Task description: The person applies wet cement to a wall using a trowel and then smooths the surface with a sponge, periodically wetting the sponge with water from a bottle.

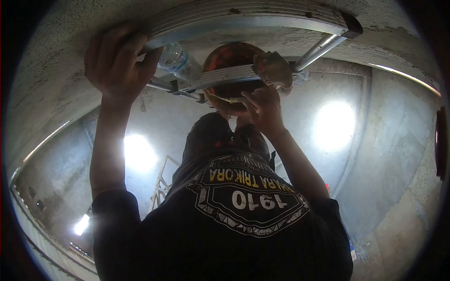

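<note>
My left hand (117, 65) is closed at the left end of the aluminium ladder's top step (243, 22), with its fingers bent and its thumb along the underside. A clear plastic bottle (177, 62) with a blue band lies just beside the thumb. Lower down, a reddish-orange bucket (236, 51) shows behind a ladder rung (225, 77). My right hand (266, 110) is closed at the bucket's near rim, fingers pinched on its thin handle (229, 99). A rough grey-brown lump (274, 70), like a sponge or wadded cloth, sits right above that hand and hides part of the rung.
Rough plastered wall (393, 47) rises close behind the ladder. The grey floor (323, 98) lies below, with bright light patches on it. A metal frame (160, 185) stands at the lower left, partly behind my body.
</note>
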`<state>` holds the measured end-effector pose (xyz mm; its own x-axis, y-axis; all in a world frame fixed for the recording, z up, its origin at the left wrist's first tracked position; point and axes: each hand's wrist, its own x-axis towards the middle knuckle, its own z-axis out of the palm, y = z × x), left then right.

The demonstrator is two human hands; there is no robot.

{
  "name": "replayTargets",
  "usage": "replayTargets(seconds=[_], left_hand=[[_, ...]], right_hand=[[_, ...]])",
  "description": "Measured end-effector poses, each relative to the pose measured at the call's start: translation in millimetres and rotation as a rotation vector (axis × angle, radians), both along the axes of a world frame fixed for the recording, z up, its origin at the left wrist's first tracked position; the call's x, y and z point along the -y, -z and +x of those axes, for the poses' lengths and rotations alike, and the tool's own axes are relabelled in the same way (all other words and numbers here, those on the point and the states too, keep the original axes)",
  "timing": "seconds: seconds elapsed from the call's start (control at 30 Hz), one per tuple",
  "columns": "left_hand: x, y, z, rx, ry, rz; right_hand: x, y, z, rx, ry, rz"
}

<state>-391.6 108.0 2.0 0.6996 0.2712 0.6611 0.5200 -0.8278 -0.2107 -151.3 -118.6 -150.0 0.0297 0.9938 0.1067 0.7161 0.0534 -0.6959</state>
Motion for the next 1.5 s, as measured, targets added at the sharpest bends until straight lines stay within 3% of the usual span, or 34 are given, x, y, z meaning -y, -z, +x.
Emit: replayTargets(seconds=[0.13,0.4,0.5,0.73,0.9,1.0,1.07,1.17,1.3,1.5], left_hand=[[1,1,0,0.007,-0.006,0.002],[0,0,4,0.032,0.001,0.0],[-1,-2,4,0.042,0.012,-0.011],[3,-9,11,0.044,-0.018,0.0],[3,-12,20,0.215,0.085,0.007],[1,-19,24,0.283,0.149,-0.032],[2,-20,24,0.291,0.103,-0.004],[3,-19,21,0.314,0.067,0.029],[-3,-10,22,0.425,0.092,0.067],[-2,-7,19,0.445,0.074,0.064]], right_hand=[[-1,-3,-2,-0.002,-0.058,-0.084],[32,-11,5,0.027,0.243,0.135],[49,-5,14,-0.1,0.322,0.131],[61,-12,31,-0.106,0.425,0.103],[19,-44,26,-0.056,0.383,0.265],[-26,-69,7,-0.268,0.259,0.252],[-57,-80,-10,-0.198,0.039,0.21],[-86,-68,-30,-0.416,0.035,0.114],[-100,-67,-37,-0.362,-0.012,0.076],[-109,-54,-42,-0.437,0.036,-0.177]])
